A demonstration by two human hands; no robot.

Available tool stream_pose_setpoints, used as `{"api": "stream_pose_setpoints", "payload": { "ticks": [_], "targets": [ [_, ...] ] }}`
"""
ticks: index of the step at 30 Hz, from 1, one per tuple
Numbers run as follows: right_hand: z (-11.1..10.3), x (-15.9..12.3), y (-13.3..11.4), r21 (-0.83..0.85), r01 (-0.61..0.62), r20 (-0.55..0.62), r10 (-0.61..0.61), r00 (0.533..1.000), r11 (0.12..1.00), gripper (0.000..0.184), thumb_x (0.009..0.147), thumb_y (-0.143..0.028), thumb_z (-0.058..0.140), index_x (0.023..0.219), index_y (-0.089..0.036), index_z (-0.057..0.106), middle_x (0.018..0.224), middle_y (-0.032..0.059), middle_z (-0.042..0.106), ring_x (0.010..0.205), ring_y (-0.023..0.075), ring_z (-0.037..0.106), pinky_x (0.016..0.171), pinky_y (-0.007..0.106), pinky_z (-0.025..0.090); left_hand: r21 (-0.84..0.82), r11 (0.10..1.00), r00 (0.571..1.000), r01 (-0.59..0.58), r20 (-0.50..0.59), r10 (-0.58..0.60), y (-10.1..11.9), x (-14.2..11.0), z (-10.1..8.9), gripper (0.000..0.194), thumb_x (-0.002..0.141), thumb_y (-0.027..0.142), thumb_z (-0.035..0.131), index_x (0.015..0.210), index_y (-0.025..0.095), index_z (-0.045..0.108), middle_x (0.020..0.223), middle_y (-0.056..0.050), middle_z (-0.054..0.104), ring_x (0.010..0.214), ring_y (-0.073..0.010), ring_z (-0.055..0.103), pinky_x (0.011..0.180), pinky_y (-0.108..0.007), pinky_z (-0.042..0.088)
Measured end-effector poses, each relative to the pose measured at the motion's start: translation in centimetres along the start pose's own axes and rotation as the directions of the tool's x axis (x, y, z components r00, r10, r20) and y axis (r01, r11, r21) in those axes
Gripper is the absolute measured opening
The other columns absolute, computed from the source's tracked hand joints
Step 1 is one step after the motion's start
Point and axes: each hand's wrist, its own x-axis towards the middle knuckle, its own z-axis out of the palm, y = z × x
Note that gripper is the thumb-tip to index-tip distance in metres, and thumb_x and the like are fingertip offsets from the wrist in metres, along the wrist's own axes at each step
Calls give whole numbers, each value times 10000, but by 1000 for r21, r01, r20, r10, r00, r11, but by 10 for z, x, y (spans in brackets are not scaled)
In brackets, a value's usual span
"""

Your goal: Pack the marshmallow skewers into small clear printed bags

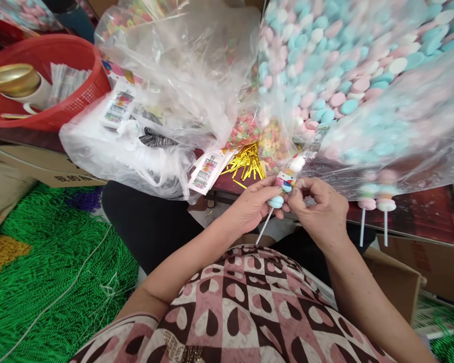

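Note:
Between thumb and fingers, my left hand (249, 207) grips a marshmallow lollipop (276, 202) with a pale blue candy at the bottom and a white stick slanting down toward my lap. A printed clear wrapper with a colourful pattern covers its upper part. My right hand (321, 209) is closed, its thumb and forefinger pinching the lollipop's right side; what exactly they pinch is hidden. Gold twist ties (246, 164) lie in a pile just beyond my left hand. Beside them are flat printed wrappers (208, 171).
Two similar lollipops (386, 201) lie at the table edge (419, 217) on the right. Behind stand a large clear bag of pastel candies (348, 96) and a bag of ring-shaped candies (245, 128). To the left are a white plastic bag (136, 161) and a red basket (79, 103).

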Motion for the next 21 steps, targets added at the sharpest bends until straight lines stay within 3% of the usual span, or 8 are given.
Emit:
{"api": "stream_pose_setpoints", "payload": {
  "ticks": [5, 9, 12, 16, 21],
  "targets": [
    [1, -4, 4, -63, 89, -17, -91, 996, 994, 82, 803, -184, 557, 743, -223, 596, 655, -1, 642, 612, 162, 613, 594, 277, 451, 12, 1000, 998, -20, -66, 20, -3, 1, 3, 269, 700, 285, 739, 882, 170, 578, 658, 32, 616, 518, -81, 574, 439, -185, 442],
    [2, -6, 5, -36, 71, -78, -74, 994, 997, 83, 859, -195, 568, 889, -210, 644, 771, 11, 696, 629, 145, 629, 602, 267, 471, 76, 996, 980, -50, -189, 63, -4, 3, 3, 358, 718, 263, 713, 1032, 166, 570, 671, 36, 615, 526, -90, 577, 431, -187, 431],
    [4, -6, 3, -58, 128, -109, -133, 985, 990, 97, 886, -196, 579, 944, -199, 656, 829, 28, 717, 661, 141, 647, 604, 258, 475, 159, 985, 958, -74, -263, 114, -6, 5, 2, 378, 743, 246, 685, 1088, 165, 556, 696, 43, 601, 516, -82, 559, 420, -188, 421],
    [7, -3, 4, -147, 202, -17, -207, 978, 968, 97, 886, -225, 596, 917, -184, 679, 827, 51, 725, 678, 159, 662, 579, 266, 455, 227, 969, 947, -100, -275, 163, -11, 7, 1, 344, 754, 227, 668, 1073, 168, 552, 712, 52, 573, 526, -77, 557, 428, -187, 424],
    [4, 1, 8, -225, 237, 39, -234, 971, 945, 156, 898, -231, 565, 941, -166, 700, 805, 61, 736, 696, 186, 688, 573, 278, 443, 206, 975, 967, -86, -217, 131, -7, 2, 4, 348, 777, 295, 679, 1085, 176, 570, 785, 25, 588, 596, -87, 576, 481, -200, 461]
  ]
}}
